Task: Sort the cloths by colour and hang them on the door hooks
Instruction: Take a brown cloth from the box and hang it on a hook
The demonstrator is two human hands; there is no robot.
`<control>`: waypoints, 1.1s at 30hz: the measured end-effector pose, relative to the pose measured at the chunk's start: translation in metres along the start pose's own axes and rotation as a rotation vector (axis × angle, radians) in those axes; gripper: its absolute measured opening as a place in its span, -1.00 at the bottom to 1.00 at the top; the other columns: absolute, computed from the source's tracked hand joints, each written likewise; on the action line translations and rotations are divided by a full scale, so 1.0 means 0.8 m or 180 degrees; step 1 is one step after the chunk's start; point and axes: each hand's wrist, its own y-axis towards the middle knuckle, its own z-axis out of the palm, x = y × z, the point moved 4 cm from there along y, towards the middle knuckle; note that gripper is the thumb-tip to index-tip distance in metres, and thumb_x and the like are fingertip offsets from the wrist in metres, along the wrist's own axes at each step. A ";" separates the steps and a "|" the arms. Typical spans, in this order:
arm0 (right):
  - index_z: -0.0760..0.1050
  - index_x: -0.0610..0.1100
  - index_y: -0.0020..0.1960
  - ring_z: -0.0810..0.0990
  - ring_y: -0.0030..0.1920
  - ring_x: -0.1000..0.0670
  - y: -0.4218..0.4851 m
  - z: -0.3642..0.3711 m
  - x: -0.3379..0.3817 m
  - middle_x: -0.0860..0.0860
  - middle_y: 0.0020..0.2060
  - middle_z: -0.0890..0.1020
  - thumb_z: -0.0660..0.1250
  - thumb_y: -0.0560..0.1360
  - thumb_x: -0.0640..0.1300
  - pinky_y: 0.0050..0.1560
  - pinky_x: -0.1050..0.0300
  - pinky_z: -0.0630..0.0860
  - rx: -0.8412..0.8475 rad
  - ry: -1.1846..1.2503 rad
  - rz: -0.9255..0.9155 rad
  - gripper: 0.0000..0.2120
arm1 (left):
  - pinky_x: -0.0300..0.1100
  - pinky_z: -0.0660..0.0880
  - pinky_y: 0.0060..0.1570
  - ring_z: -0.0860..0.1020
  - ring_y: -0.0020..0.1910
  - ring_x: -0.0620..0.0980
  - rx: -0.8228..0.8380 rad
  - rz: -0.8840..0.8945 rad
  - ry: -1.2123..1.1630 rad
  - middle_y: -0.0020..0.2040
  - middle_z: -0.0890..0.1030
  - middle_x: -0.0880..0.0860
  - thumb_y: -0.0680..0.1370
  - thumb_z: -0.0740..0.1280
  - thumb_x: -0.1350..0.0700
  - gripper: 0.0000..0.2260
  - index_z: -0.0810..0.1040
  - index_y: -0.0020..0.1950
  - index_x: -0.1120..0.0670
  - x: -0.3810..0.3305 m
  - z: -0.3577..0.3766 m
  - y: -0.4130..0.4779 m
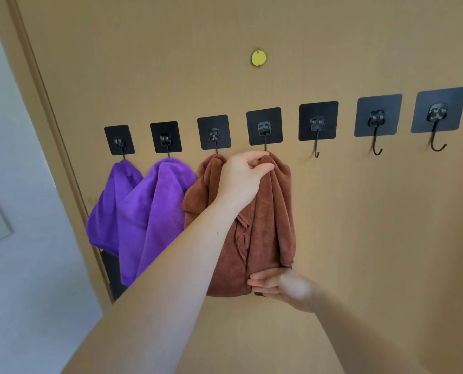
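A row of black stick-on hooks runs across the tan door (360, 225). Two purple cloths (143, 211) hang from the two leftmost hooks. One brown cloth (198, 195) hangs from the third hook (214, 136). My left hand (241, 176) pinches the top of a second brown cloth (270, 225) right under the fourth hook (264, 129). My right hand (281, 288), blurred, touches that cloth's bottom edge with fairly straight fingers. Whether the cloth is caught on the hook is hidden by my fingers.
Three bare hooks (316, 151) (376, 149) (437, 145) follow to the right, and another pad shows at the frame's right edge. A round brass peephole cover (258, 58) sits above the row. The door frame (49, 125) and a pale wall (17, 238) lie to the left.
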 end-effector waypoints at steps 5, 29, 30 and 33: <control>0.61 -0.24 0.23 0.70 0.19 -0.03 -0.002 0.003 -0.004 -0.09 0.12 0.73 0.31 0.58 -0.34 0.32 0.09 0.52 -0.0111 0.0022 -0.0015 -0.74 | -0.24 0.52 0.20 0.64 0.05 -0.14 -0.0019 -0.0059 0.0047 0.00 0.69 -0.12 0.60 0.41 0.14 -0.80 0.69 0.21 0.01 0.000 0.002 -0.001; 0.44 -0.23 0.44 0.68 0.20 -0.16 -0.082 0.081 0.100 -0.19 0.23 0.67 0.38 0.61 -0.11 0.29 -0.03 0.59 0.1177 -0.1173 0.0175 -0.56 | -0.37 0.43 0.11 0.51 0.08 -0.22 -0.0142 -0.0030 0.0609 0.18 0.52 -0.06 0.57 0.45 0.02 -0.64 0.51 0.35 -0.08 -0.006 -0.002 -0.033; 0.44 -0.22 0.45 0.69 0.20 -0.16 -0.083 0.088 0.101 -0.20 0.23 0.67 0.38 0.62 -0.12 0.28 -0.02 0.59 0.1198 -0.1168 0.0111 -0.56 | -0.42 0.39 0.08 0.51 0.08 -0.22 -0.0126 -0.0079 0.0620 0.19 0.50 -0.05 0.56 0.46 0.02 -0.62 0.50 0.37 -0.07 -0.003 -0.004 -0.039; 0.43 -0.19 0.44 0.70 0.17 -0.11 -0.083 0.104 0.103 -0.18 0.20 0.68 0.35 0.63 -0.13 0.27 0.02 0.60 0.1158 -0.1137 -0.0150 -0.59 | -0.50 0.36 0.05 0.53 0.10 -0.20 -0.0258 -0.0151 0.0661 0.17 0.51 -0.05 0.55 0.48 0.02 -0.62 0.52 0.35 -0.07 0.008 -0.015 -0.062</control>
